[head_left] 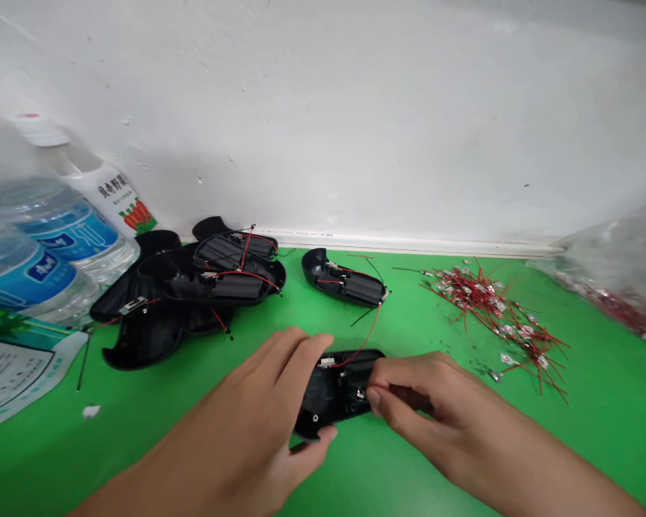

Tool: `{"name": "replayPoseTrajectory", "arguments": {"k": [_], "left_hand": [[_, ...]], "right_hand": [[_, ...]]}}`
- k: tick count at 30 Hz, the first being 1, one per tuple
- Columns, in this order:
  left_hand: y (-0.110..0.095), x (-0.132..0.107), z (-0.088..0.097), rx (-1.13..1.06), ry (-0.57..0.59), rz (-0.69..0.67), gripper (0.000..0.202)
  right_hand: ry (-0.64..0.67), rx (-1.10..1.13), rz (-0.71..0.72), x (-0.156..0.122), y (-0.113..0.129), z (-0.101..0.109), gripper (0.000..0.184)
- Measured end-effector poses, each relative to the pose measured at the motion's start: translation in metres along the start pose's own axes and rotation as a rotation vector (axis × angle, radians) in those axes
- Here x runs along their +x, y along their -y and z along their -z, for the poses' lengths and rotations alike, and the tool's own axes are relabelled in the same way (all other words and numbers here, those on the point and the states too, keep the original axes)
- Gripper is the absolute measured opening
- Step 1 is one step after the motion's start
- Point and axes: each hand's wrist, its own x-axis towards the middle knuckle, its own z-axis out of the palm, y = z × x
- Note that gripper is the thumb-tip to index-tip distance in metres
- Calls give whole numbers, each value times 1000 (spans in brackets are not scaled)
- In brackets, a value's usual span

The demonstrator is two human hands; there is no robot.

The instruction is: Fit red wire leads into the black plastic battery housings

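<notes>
Red wire [364, 345] arcs up from the black plastic housing [328, 396], which sits between the person's hands, low over the green tabletop [597, 445]; whether it touches the surface is hard to judge from this angle. The left hand [237, 424] has a closed grip on the housing's near end, with fingers over one edge and thumb beneath. The right hand [436, 409] pinches its fingertips [375, 399] in at a small metal part [360, 393] in the housing, though they hide whether that grip has really caught it.

The slack wire looks like the main risk: a snag or sharp tug could strain its joint or pull it free. The smooth plastic could also twist in the left hand under pressure from the right, and the small part could slip away. Dropped, it could be lost among the pile of red leads [495, 323] nearby, while the lone housing [344, 280] stands close enough to catch the wire.
</notes>
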Motion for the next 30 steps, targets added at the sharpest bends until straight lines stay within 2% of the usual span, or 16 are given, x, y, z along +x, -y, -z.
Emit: {"name": "replayPoseTrajectory", "arguments": {"k": [5,8,12,14,19,25,30], "left_hand": [[2,-2,-3,-7,-75,8,73],[1,-5,-3,-21,-88,1,66],[-2,-5,-1,-62,-78,8,68],[-3,-3,-1,-85,-91,-2,61],[-7,0,1,-99,-213,-79,37],[-16,-3,-2,-112,-249,-4,38],[-24,10,-4,-80,-293,55,51]], "right_hand": [[20,16,-46,3,-5,-2,29],[39,36,-71,5,-2,-3,31],[35,25,-58,7,4,-5,33],[24,22,-46,8,6,-5,32],[-18,5,-25,5,10,-8,27],[-165,-65,114,4,12,-12,31],[-225,-147,187,2,14,-14,31]]}}
